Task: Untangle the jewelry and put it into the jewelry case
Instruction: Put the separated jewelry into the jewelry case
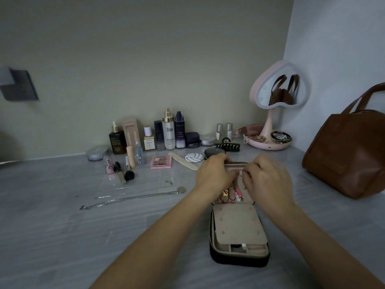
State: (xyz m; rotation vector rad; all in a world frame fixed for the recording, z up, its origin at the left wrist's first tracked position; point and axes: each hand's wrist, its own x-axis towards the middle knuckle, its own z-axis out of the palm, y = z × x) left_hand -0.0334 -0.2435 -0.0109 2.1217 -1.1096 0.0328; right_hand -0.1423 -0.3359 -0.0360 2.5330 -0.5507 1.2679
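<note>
A black zip jewelry case [239, 257] lies open on the grey table, its beige lining showing. My left hand [214, 173] and my right hand [266, 178] meet over the case's far half, fingers curled and pinching at a small strap or clasp [240, 173] there. Chains with a red cord and a pink charm [237, 195] hang in that half below my fingers. Silver necklaces [133, 197] with a round pendant [181, 189] lie stretched out on the table to the left.
Cosmetic bottles [168, 132], a pink palette [161, 162], brushes and a black hair claw [227, 146] line the back. A heart-shaped pink mirror [279, 88] with a trinket dish stands back right. A brown leather bag [350, 155] sits at the right.
</note>
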